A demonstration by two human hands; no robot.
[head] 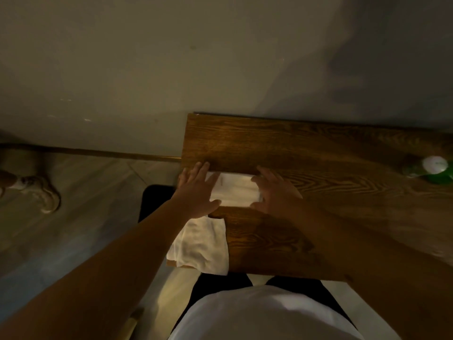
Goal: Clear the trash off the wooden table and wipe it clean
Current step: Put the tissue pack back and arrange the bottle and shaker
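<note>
While two spread hands, left (pixel 199 190) and right (pixel 277 190), press one cloth (pixel 234 190) flat at the table (pixel 306 148) edge, another cloth (pixel 201 244) overhangs it; one bottle (pixel 435 168) stands far right.

A folded white cloth (pixel 234 188) lies flat near the dark wooden table's (pixel 306 148) left edge; another white cloth (pixel 201 244) overhangs its near-left corner.

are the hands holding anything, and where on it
Both hands press flat on a folded white cloth: left hand on its left end, right hand on its right. Neither grips it.
</note>
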